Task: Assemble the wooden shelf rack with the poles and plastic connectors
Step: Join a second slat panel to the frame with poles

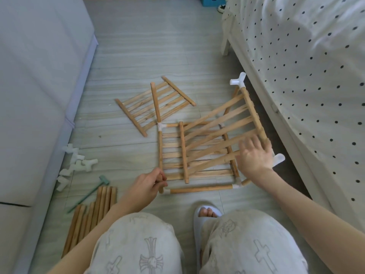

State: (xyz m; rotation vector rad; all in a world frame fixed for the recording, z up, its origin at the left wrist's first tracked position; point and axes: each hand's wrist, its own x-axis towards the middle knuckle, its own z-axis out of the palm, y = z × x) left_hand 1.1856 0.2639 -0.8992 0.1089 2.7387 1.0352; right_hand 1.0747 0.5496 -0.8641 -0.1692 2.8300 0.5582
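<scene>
**Second slatted panel being set onto the rack's base frame**

The person crouches over the partly built rack on the floor [138, 46]. A base frame [199, 189] of poles and white corner connectors lies flat with one slatted panel inside it. The left hand [147, 184] pinches the frame's left upright pole low down, near the front-left corner connector [166, 191], fingers curled round the wood. The right hand [254, 155] hovers with fingers spread over a tilted slatted panel [217, 131], touching or nearly touching its side rail; motion blur hides the exact contact. That rail carries a white three-way connector [238, 81] at its far end and another [278, 159] at the near end, just beside the bed [296, 66].

The step in hand looks like seating this tilted panel as the next tier. The next move likely calls for squaring the panel with the frame, lining its connector sockets up with the pole ends, then pressing down while the left hand steadies the frame.

Spare parts wait at the left: a bundle of poles [92, 212], a heap of white connectors [77, 165], a small green mallet [88, 192]. A third slatted panel [154, 105] lies flat farther off
</scene>
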